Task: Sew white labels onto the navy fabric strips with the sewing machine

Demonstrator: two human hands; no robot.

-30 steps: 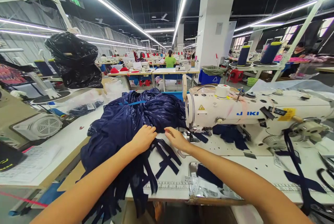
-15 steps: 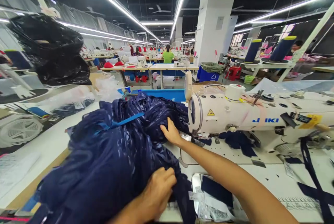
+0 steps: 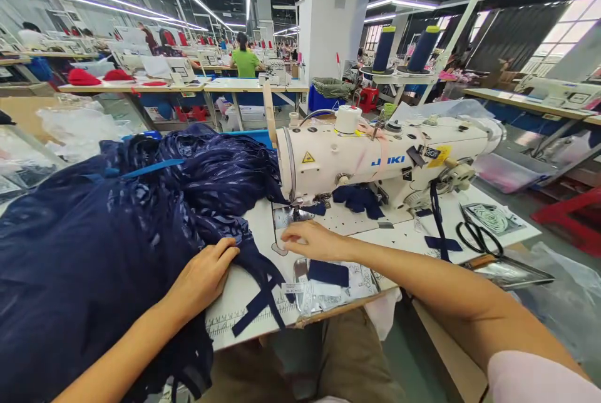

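Note:
A large heap of navy fabric with shiny gathered strips covers the left part of the sewing table. My left hand lies on the heap's right edge, fingers slightly bent and thumb hidden. Navy straps trail from that edge over the table. Just in front of the needle area of the white sewing machine, my right hand hovers with loosely bent fingers apart and nothing visible in them. A bright blue strip lies on top of the heap.
Labels in clear plastic and a navy piece lie at the table's front edge. Black-handled scissors rest at the right. Navy thread cones stand behind the machine. A person in green sits farther back.
My view has swung right. My right hand has left the heap and come to the needle area. My left hand has loosened from a closed shape and lies on the fabric.

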